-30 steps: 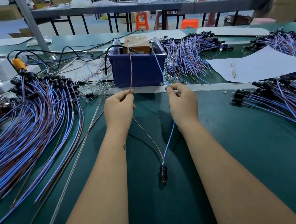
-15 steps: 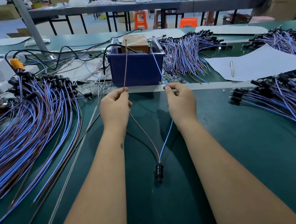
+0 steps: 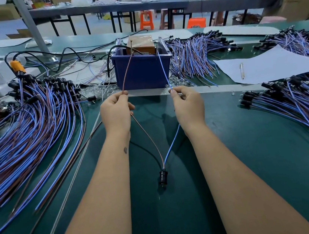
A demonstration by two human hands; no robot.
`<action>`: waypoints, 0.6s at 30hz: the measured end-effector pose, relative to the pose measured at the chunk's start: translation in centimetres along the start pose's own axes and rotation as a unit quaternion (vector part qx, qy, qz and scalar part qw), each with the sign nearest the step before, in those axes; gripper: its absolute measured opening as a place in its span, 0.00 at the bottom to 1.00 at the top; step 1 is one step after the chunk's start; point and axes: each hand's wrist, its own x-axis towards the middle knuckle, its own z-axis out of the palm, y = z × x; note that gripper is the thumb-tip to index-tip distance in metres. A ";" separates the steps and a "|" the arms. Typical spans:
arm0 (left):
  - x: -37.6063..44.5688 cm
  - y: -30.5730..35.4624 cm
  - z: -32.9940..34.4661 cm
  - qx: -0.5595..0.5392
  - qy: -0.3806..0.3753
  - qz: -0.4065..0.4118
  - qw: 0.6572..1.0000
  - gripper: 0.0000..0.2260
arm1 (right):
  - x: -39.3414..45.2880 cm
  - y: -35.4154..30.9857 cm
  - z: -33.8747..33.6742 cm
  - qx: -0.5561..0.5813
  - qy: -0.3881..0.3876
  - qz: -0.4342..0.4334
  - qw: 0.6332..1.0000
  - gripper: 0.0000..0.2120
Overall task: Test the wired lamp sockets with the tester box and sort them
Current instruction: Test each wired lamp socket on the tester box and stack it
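Now left hand (image 3: 115, 113) fingers pinch brown wire (image 3: 148, 137), right hand (image 3: 186, 104) blue wire (image 3: 171, 146); socket (image 3: 163, 177) below

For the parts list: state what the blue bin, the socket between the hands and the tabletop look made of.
Blue bin: moulded plastic, looks matte, with a thick even rim.
Socket: black plastic, likely; slightly glossy barrel.
Tabletop: dark green mat, perhaps rubber or vinyl; smooth with a dull sheen.

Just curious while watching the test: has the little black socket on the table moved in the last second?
Yes, but only slightly: the socket has crept a little left and toward the blue bin.
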 end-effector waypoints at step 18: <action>-0.2 0.2 -0.1 -0.023 0.014 -0.008 1.000 0.07 | 0.1 0.0 -0.1 -0.006 -0.004 0.002 1.000 0.08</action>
